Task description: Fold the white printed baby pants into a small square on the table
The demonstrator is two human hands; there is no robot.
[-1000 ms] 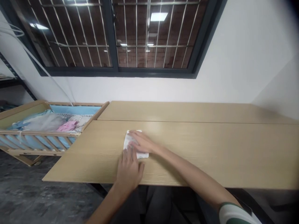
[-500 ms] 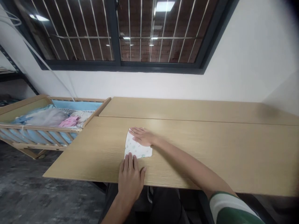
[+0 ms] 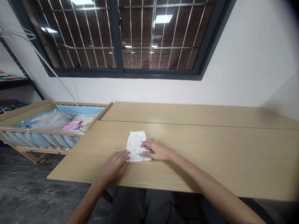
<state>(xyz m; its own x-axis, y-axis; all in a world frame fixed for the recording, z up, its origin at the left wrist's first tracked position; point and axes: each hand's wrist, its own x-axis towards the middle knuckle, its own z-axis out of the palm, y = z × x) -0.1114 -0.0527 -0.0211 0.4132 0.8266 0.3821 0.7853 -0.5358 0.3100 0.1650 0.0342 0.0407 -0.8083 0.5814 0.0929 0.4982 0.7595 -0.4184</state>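
Observation:
A small folded white cloth [image 3: 136, 143] with a sparse greenish print lies flat on the wooden table [image 3: 205, 155]. At its lower left edge rest the fingertips of my left hand [image 3: 115, 166], its fingers stretched out and lightly bent. My right hand [image 3: 160, 150] is over the cloth's right side, thumb and fingers apart and somewhat curved, with the tips touching or just above the fabric. Neither hand grips the cloth. The print is too small to make out clearly.
To the left stands a wooden crib [image 3: 56, 135] with blue lining, holding bunched fabric and a pink cloth [image 3: 72, 125]. A second table board [image 3: 187, 113] runs along the wall beneath a barred window [image 3: 121, 73]. A dark shelf [image 3: 16, 84] is at the far left.
My right hand has drawn back from the cloth's top to its right side, uncovering the upper part. My left hand has shifted left to the lower left edge. The view has tilted slightly up.

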